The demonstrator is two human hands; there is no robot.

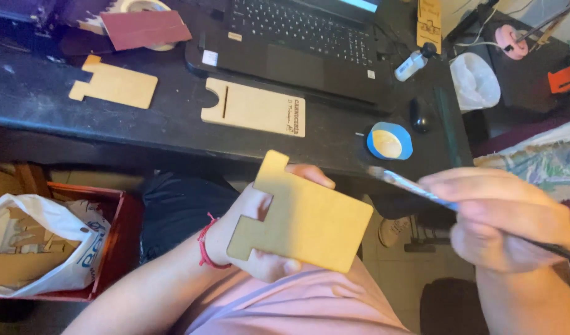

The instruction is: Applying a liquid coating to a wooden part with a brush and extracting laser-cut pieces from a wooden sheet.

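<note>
My left hand (251, 232) holds a flat light-wood cut-out piece (303, 217) with notched tabs, tilted above my lap. My right hand (508, 217) grips a thin paintbrush (409, 184) whose blurred tip points left toward the piece, a short way off its right edge. On the dark desk beyond lie a similar tabbed wooden piece (114, 84) and a longer wooden plate (254, 108) with a slot and engraved text. A small round blue-rimmed dish (389, 141) with yellowish contents sits near the desk's front edge, just above the brush tip.
A black laptop (291, 37) fills the desk's middle. Beside it stand a small white bottle (412, 64), a dark mouse (420, 115) and a tape roll (145, 6) under a red sheet (145, 28). A red crate (120, 239) with a white bag (43, 245) of wooden pieces sits lower left.
</note>
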